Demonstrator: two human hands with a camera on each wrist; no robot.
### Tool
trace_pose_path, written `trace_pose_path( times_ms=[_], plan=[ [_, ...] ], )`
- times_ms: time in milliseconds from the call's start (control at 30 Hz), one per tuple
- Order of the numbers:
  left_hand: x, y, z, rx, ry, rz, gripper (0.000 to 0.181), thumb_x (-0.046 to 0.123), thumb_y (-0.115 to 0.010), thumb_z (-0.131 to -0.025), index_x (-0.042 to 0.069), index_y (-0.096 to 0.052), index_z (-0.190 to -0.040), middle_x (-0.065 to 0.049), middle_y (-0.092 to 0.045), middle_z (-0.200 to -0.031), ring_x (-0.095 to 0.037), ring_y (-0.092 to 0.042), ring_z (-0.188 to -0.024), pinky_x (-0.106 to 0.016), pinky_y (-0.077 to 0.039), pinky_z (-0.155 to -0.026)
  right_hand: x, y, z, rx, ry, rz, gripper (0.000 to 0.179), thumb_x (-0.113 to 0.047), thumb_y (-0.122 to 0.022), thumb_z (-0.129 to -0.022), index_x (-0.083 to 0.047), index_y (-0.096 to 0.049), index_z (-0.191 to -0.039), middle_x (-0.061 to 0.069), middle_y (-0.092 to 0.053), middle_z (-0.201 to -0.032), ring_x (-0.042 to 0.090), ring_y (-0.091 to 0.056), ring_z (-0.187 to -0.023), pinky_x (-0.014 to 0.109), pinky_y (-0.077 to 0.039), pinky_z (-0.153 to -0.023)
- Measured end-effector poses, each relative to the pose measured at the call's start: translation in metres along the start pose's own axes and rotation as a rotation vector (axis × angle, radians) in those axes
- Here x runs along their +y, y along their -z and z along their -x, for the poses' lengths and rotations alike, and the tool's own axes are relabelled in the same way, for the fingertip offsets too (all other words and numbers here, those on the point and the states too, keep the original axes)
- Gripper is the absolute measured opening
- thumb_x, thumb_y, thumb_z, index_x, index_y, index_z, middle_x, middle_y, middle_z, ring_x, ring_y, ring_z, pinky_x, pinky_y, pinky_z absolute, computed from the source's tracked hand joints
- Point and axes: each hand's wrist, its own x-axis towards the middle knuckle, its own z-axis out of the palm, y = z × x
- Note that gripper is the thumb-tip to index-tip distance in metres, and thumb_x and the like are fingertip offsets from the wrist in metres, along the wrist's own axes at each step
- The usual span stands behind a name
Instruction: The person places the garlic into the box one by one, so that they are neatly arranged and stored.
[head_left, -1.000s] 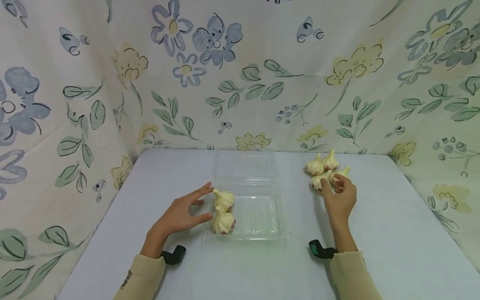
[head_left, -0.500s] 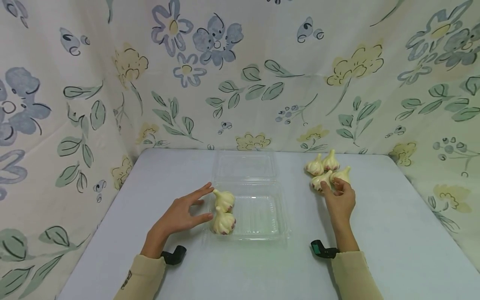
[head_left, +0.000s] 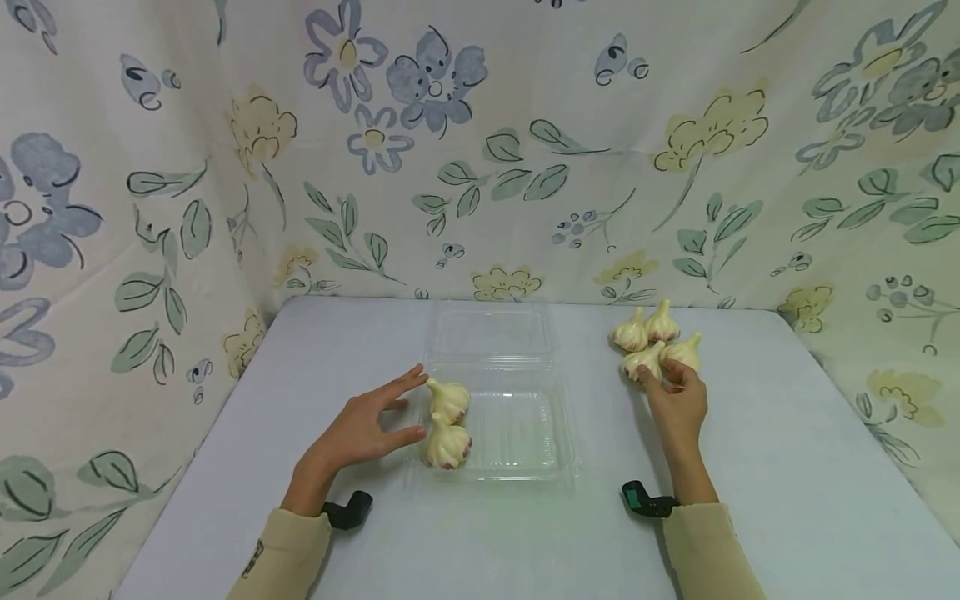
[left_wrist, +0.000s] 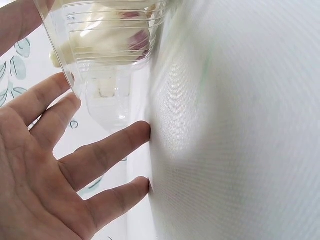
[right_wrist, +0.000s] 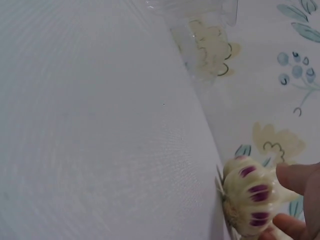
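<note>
My left hand (head_left: pixel 371 425) has its fingers spread at the left side of a clear plastic clamshell box (head_left: pixel 562 433). In the left wrist view, fingertips (left_wrist: pixel 72 100) touch the box rim, while two lower ones meet the table. Inside the box, along its left side, sit two cream garlic bulbs with purple streaks, a rear bulb (head_left: pixel 450 402) and a front bulb (head_left: pixel 448 446). At the right, my right hand (head_left: pixel 678 408) has thumb and fingers around the near-left garlic bulb (right_wrist: pixel 250 195) of a cluster. The thumb lies at its neck, fingers at its other side.
Beside the held bulb stand three more, a left one (head_left: pixel 630 332), a back one (head_left: pixel 663 321) and a right one (head_left: pixel 684 350). The box lid (head_left: pixel 491 329) lies folded back. A floral curtain (head_left: pixel 480 192) hangs behind the white table (head_left: pixel 787 467).
My right hand has shifted slightly left and its thumb and fingers have come closer around the near-left garlic bulb. My left hand has stayed still.
</note>
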Motion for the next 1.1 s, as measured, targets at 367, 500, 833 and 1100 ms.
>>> trace_pose_path(
  times_ms=[367,500,833,1100],
  plan=[
    [-0.0009,-0.0004,-0.0005,-0.001,-0.004,0.005,0.077,0.049,-0.074,-0.090,0.025,-0.043,-0.156,0.006,-0.032,-0.167,-0.034,-0.067,-0.122,-0.069,-0.040,-0.108,0.0032,0.0016,0.0017,-0.071,0.005,0.036,0.066,-0.040,-0.072,-0.093,-0.002,-0.054,-0.145,0.019,-0.054,-0.132,0.017,-0.046,-0.102,0.027,-0.037,-0.083],
    [-0.0018,-0.0006,-0.0001,-0.001,0.000,-0.003,0.077,0.049,-0.075,-0.090,0.026,-0.043,-0.157,0.005,-0.032,-0.167,-0.034,-0.067,-0.122,-0.070,-0.040,-0.108,0.0036,0.0019,0.0014,-0.085,0.006,0.042,0.066,-0.039,-0.072,-0.094,-0.003,-0.052,-0.146,0.020,-0.057,-0.133,0.019,-0.047,-0.104,0.027,-0.037,-0.084],
    [-0.0008,-0.0010,0.0002,0.004,-0.002,-0.006,0.078,0.048,-0.076,-0.089,0.025,-0.043,-0.156,0.004,-0.032,-0.167,-0.035,-0.067,-0.122,-0.070,-0.041,-0.108,0.0038,0.0017,0.0023,-0.101,0.021,0.048,0.066,-0.035,-0.073,-0.094,-0.003,-0.052,-0.147,0.020,-0.059,-0.130,0.021,-0.048,-0.107,0.028,-0.036,-0.085],
    [-0.0008,-0.0010,0.0000,0.001,-0.005,-0.010,0.078,0.047,-0.075,-0.090,0.024,-0.043,-0.157,0.004,-0.032,-0.167,-0.035,-0.067,-0.122,-0.070,-0.041,-0.108,0.0043,0.0018,0.0016,-0.092,0.031,0.044,0.064,-0.032,-0.074,-0.093,-0.001,-0.053,-0.146,0.020,-0.059,-0.124,0.022,-0.048,-0.104,0.027,-0.036,-0.083]
  ],
)
